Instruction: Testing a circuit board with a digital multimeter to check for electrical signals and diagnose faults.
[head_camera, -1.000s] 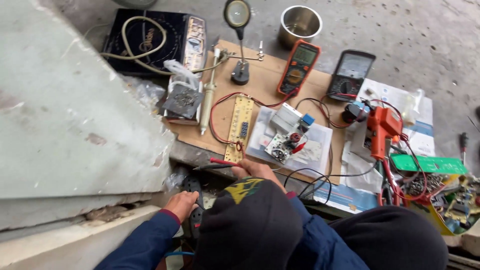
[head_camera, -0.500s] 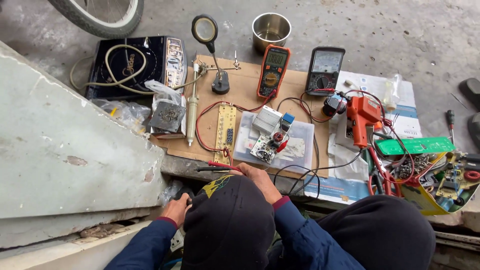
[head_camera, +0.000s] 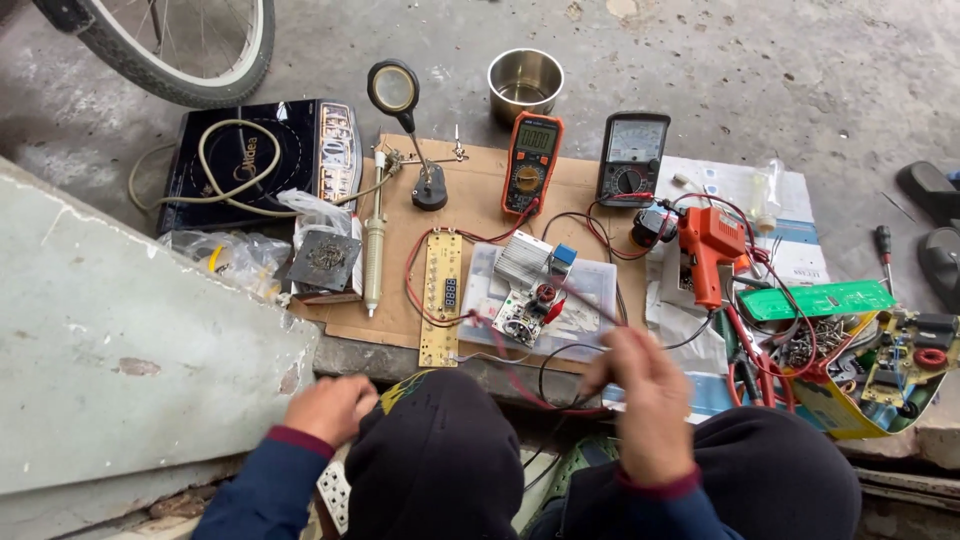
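Right hand (head_camera: 645, 405) is hovering blurred above the near edge of the cardboard sheet (head_camera: 470, 175), its fingers drawn loosely together; whether they are pinching one of the thin red and black wires (head_camera: 520, 375) running beneath them cannot be told from the head view. Left hand (head_camera: 330, 408) is resting low beside a dark-clad knee (head_camera: 435, 450), curled into a loose fist with knuckles up, and what it is gripping, if anything, is hidden.

Just beyond the right hand, a small green circuit board (head_camera: 520, 318) is lying on a clear plastic box (head_camera: 590, 300), with a finned silver heat sink (head_camera: 523, 260) touching it at the far side. A long yellow display board (head_camera: 441, 295) is lying to the left of the box, tied to it by red wires. Farther back, an orange multimeter (head_camera: 532, 160) and a black analogue meter (head_camera: 633, 158) are lying side by side, near a magnifier on a stand (head_camera: 395, 95) and a steel cup (head_camera: 525, 82). An orange heat gun (head_camera: 708, 250) is lying to the right, beside a green board (head_camera: 815, 300). A black induction cooker (head_camera: 250, 160) is sitting at the far left, below a bicycle wheel (head_camera: 180, 50).
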